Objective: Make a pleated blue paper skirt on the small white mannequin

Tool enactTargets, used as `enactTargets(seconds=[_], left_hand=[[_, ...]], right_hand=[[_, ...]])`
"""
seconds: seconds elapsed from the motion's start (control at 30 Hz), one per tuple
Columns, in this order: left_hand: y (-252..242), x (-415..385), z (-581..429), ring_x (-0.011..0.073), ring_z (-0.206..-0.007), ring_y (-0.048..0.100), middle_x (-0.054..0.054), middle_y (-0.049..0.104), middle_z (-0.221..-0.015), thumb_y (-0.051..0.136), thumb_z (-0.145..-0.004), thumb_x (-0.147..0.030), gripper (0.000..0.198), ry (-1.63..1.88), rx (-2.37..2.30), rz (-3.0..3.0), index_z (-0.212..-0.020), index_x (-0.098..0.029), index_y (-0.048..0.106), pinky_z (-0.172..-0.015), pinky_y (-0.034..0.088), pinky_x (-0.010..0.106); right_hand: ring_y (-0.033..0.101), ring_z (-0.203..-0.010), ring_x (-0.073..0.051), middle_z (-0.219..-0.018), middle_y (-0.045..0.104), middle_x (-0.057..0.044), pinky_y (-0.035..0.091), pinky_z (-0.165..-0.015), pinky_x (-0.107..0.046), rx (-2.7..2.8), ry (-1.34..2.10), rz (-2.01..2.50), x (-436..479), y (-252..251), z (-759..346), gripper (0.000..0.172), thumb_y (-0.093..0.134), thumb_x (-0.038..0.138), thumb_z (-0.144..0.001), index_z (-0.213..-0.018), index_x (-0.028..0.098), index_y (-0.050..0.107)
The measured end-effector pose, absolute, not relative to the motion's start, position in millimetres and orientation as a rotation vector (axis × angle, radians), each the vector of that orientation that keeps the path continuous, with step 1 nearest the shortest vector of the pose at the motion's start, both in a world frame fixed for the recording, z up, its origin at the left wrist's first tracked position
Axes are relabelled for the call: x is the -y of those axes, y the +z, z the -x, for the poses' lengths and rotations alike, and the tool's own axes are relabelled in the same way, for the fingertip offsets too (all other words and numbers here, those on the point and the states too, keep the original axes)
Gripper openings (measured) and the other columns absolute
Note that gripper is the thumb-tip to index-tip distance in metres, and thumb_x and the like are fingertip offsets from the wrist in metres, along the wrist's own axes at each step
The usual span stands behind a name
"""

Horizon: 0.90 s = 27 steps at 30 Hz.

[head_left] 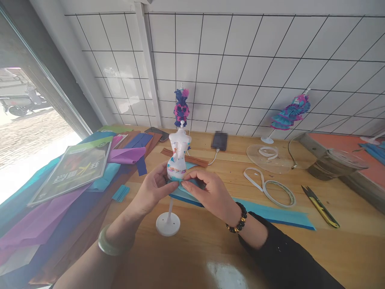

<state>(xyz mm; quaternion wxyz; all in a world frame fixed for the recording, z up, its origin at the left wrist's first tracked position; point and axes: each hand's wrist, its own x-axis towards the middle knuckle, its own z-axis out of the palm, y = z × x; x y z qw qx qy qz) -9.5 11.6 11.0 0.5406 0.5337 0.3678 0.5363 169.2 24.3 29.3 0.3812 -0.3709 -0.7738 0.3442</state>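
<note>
A small white dress-form mannequin [179, 150] stands upright on a round white base [168, 224], with colourful patches around its waist and hips. My left hand [155, 182] is closed around its left hip, the thumb pressing at the front. From the other side, my right hand [207, 188] pinches a light-blue strip [273, 212] against the hip, close to the left thumb. This strip, with a darker blue edge, trails behind my right wrist onto the table. The fingers hide part of the mannequin's lower end and the strip's contact there.
Folded coloured sheets and a booklet [75, 166] cover the left side. At right lie a tape roll [279, 193], yellow-black thread snips [321, 206] and a lidded cup [333, 164]. Two dressed mannequins, one blue-pink [181, 108], one turquoise [291, 112], stand by the tiled wall.
</note>
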Motion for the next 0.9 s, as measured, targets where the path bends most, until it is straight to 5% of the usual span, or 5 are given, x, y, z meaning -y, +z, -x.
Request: enactTargets(seconds=[0.6,0.9], left_hand=[[9.1,-11.6,11.1,0.0205,-0.104,0.057,0.008,0.061,-0.116,0.068,-0.076,-0.021,0.047,1.248,-0.815,-1.26,-0.12,-0.019,0.051,-0.085,0.046,0.027],[9.0,-11.9,9.4,0.0164,-0.087,0.06,0.004,0.065,-0.098,0.073,-0.071,-0.023,0.039,1.279,-0.863,-1.204,-0.106,-0.019,0.057,-0.074,0.047,0.025]], right_hand=[[0.051,-0.067,-0.012,-0.078,0.062,0.0,0.039,-0.057,-0.024,1.928,0.942,1.008,-23.8,29.5,-168.3,0.009,0.058,0.029,-0.083,-0.082,0.02,0.059],[0.053,-0.07,-0.012,-0.081,0.063,0.0,0.041,-0.06,-0.024,1.943,0.927,0.962,-24.8,27.1,-166.7,0.009,0.059,0.03,-0.083,-0.085,0.02,0.058]])
